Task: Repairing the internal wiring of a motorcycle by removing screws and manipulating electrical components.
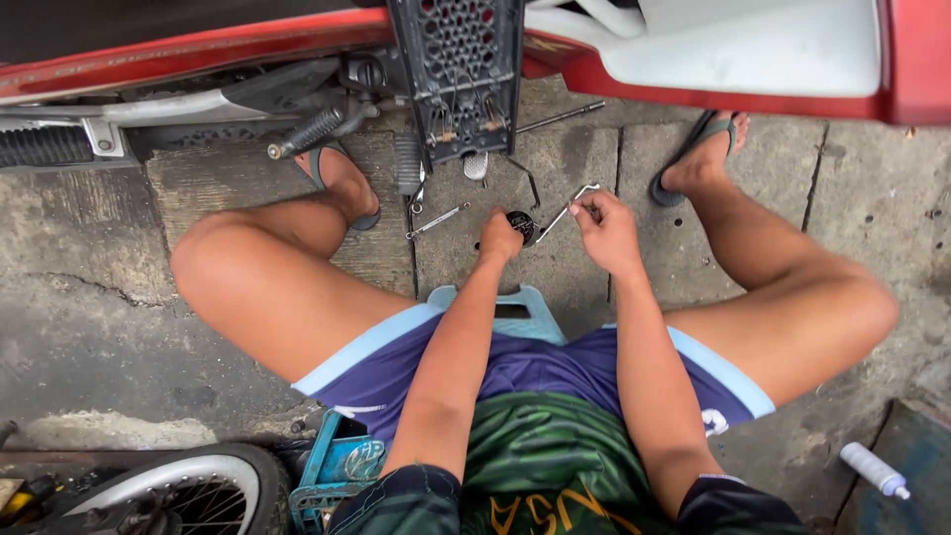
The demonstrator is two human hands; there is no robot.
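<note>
- Left hand (500, 236): closed in a fist over a small dark round part (521, 226), pinning it low above the concrete floor (555, 258); grip presumably meant to stop the part from turning or slipping.
- Right hand (606, 230): fingers pinched together on the upper end of a thin bent metal tool (567, 210); shaft angled down and across toward the left hand, tip meeting the dark round part just beside the fist. Slant of the tool likely chosen for leverage into the part.
- Dark round part: between the two hands, directly ahead of the left knuckles; exact kind too small to tell.
- Wrench (437, 221): flat on the floor just beyond and outward of the left hand, within easy reach, not touched.
- Long thin rod (561, 117): on the floor well beyond both hands, near the motorcycle.
- Red motorcycle (198, 50): across the far side of the scene, beyond both hands; black perforated panel (458, 69) hanging down from it straight ahead of the hands, probably the reason for working this close.
- Light blue stool (515, 309): under the seated person, nearer the body than either hand, keeping the hands low near the floor.
- Sandalled feet: planted wide to either side of the hands, bracing the squat.
- White bottle (874, 469): on the floor far outward of the right arm, apart from the work.
- Spoked wheel (188, 490): behind the left elbow, untouched.
</note>
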